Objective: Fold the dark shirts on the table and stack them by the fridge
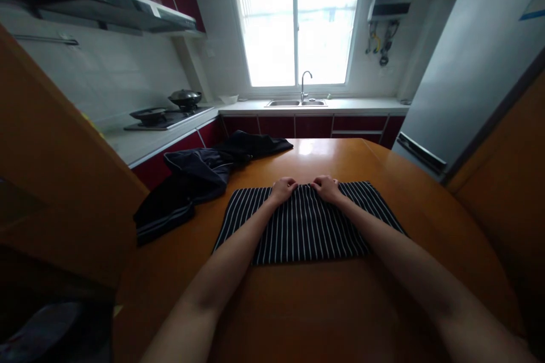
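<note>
A black cloth with white stripes (309, 232) lies spread in a flat, roughly rectangular shape on the wooden table (306, 306). At its far edge, left of the middle, my left hand (283, 188) pinches the fabric. My right hand (327, 188) grips the same edge a short way to the right, fingers closed. Between the two hands the edge looks slightly gathered. Both forearms reach across the cloth and hide parts of it. Whether it is one layer or folded, I cannot tell.
Dark clothes (200, 173) lie crumpled along the table's left side. Beyond the table are a counter with a sink (284, 103) and tap, and a stove with a lidded wok (185, 97) and a pan (148, 114). A fridge (472, 62) stands at the right.
</note>
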Available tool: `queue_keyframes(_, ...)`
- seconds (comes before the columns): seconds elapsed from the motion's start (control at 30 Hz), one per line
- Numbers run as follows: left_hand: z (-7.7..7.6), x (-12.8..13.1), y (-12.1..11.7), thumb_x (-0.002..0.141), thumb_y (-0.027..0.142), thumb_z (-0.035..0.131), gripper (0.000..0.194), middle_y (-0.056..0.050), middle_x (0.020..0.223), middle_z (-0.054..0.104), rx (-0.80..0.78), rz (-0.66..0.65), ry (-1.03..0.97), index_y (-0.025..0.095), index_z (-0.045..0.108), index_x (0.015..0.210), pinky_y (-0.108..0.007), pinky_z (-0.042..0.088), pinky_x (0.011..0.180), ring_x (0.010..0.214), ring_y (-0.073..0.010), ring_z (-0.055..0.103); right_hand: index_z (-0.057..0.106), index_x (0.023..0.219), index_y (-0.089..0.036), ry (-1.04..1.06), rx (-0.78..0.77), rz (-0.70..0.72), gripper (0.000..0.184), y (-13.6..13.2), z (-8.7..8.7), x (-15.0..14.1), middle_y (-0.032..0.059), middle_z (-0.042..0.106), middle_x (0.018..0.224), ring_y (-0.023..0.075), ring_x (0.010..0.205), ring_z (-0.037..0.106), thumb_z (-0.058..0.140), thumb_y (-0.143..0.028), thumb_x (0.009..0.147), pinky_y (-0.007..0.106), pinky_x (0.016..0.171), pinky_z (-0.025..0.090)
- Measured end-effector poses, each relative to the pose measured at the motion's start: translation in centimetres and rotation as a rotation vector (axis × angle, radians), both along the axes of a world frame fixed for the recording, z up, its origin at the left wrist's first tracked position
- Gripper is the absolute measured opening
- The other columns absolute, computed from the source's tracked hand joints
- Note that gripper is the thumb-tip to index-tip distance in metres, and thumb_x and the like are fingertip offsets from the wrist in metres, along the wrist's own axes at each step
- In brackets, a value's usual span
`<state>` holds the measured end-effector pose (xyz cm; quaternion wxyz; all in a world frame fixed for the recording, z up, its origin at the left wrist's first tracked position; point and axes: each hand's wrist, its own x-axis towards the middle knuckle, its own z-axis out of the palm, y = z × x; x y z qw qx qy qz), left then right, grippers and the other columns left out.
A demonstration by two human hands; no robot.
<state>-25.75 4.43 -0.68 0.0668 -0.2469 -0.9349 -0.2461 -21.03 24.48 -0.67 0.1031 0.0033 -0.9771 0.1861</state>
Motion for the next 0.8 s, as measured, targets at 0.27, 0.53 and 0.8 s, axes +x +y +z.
queue_keyframes(0.27, 0.0, 1.1, -0.5, 0.099, 0.030, 0.052, 0.024, -0.009, 0.108, 0.073, 0.039, 0.112, 0.063, 0.020, 0.073, 0.103, -0.036, 0.046, 0.094, 0.106, -0.0238, 0.064, 0.069, 0.106, -0.020, 0.078, 0.024, -0.033, 0.031, -0.2, -1.0, 0.7, 0.0127, 0.067, 0.118, 0.0281, 0.117, 0.052, 0.041, -0.032, 0.100, 0.048, 0.103, 0.026)
queue_keyframes(0.53, -0.7, 4.0, 1.1, 0.105, 0.037, 0.031, 0.051, -0.007, 0.158, 0.038, -0.252, -0.249, 0.160, 0.023, 0.035, 0.154, -0.048, 0.020, 0.121, 0.148, -0.0235, 0.030, 0.038, 0.152, -0.016, 0.093, 0.167, 0.219, 0.053, -1.3, -1.5, 3.3, 0.0116, 0.036, 0.159, 0.0236, 0.148, 0.026, 0.027, -0.035, 0.103, 0.044, 0.118, 0.017)
queue_keyframes(0.8, -1.1, 2.8, -4.6, 0.102, 0.058, 0.025, 0.065, -0.005, 0.163, 0.027, -0.359, -0.071, 0.056, 0.024, 0.027, 0.158, -0.050, 0.016, 0.121, 0.151, -0.0260, 0.020, 0.036, 0.154, -0.016, -0.100, 0.223, -0.020, 0.064, 9.2, -2.4, 5.2, 0.0109, 0.030, 0.162, 0.0241, 0.151, 0.021, 0.024, -0.052, 0.102, 0.048, 0.121, 0.013)
